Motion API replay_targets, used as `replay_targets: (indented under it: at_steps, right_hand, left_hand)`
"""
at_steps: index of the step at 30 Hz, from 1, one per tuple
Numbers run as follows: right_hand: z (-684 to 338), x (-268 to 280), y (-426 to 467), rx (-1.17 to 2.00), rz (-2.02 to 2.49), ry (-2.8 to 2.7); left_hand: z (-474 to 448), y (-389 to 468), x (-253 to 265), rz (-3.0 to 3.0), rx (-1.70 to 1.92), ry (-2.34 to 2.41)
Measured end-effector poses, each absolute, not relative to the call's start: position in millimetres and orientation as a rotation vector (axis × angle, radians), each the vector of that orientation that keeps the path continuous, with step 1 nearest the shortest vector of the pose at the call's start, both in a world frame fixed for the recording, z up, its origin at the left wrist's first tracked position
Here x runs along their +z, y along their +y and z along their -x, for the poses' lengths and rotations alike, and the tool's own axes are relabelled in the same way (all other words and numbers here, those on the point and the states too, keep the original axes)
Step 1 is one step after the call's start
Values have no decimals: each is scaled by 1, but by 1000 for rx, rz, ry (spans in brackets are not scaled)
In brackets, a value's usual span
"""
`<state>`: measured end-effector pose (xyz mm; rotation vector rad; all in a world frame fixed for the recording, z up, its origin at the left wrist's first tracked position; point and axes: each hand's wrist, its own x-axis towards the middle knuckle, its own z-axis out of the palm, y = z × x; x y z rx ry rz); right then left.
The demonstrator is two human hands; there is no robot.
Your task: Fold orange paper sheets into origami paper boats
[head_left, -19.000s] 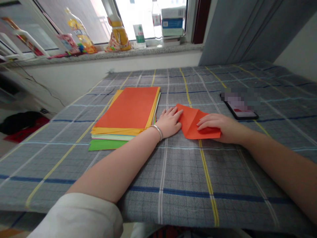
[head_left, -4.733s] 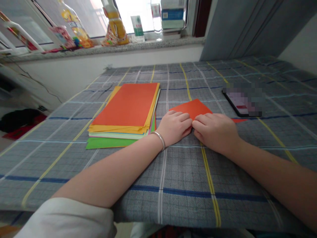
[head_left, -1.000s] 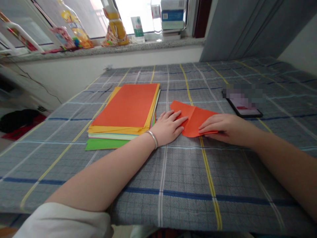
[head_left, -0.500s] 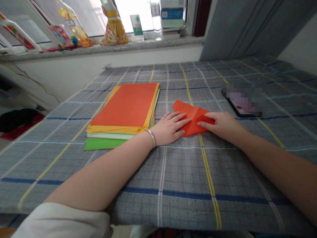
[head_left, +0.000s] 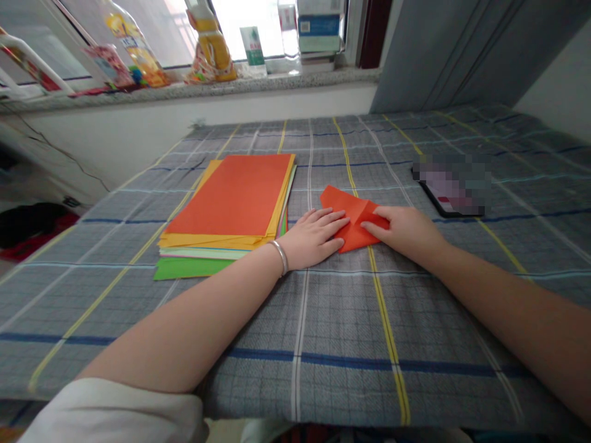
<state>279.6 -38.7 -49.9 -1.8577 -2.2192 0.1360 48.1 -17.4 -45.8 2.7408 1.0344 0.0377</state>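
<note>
A folded piece of orange paper (head_left: 353, 212) lies on the checked cloth, with a crease ridge running across its middle. My left hand (head_left: 311, 239), a silver bangle on its wrist, rests flat on the paper's left part with its fingers spread. On the right side, my right hand (head_left: 406, 231) grips the paper's edge between thumb and fingers; part of that edge is hidden under the fingers. Just left of my left hand sits a stack of coloured paper (head_left: 235, 197), orange on top, with yellow, pale and green sheets showing below.
A phone (head_left: 450, 187) with a blurred screen lies right of the paper. The grey checked tablecloth (head_left: 249, 381) covers the table. Behind, the windowsill (head_left: 258, 83) holds bottles, a tube and boxes. A grey curtain (head_left: 443, 55) hangs at the back right.
My right hand has shifted slightly left, bringing the right side of the orange paper inward a little. My left hand stays flat on it. The whole view has drifted slightly.
</note>
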Motion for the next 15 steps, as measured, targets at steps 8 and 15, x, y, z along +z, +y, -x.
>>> replay_targets:
  at_steps: [8, 15]
  right_hand:
    - [-281, -51, -41, 61, 1793, -2195]
    - [-292, -55, -38, 219, 1702, -2150]
  left_hand:
    - [-47, -19, -45, -2780, 2, 1009]
    - [-45, -16, -47, -2785, -20, 994]
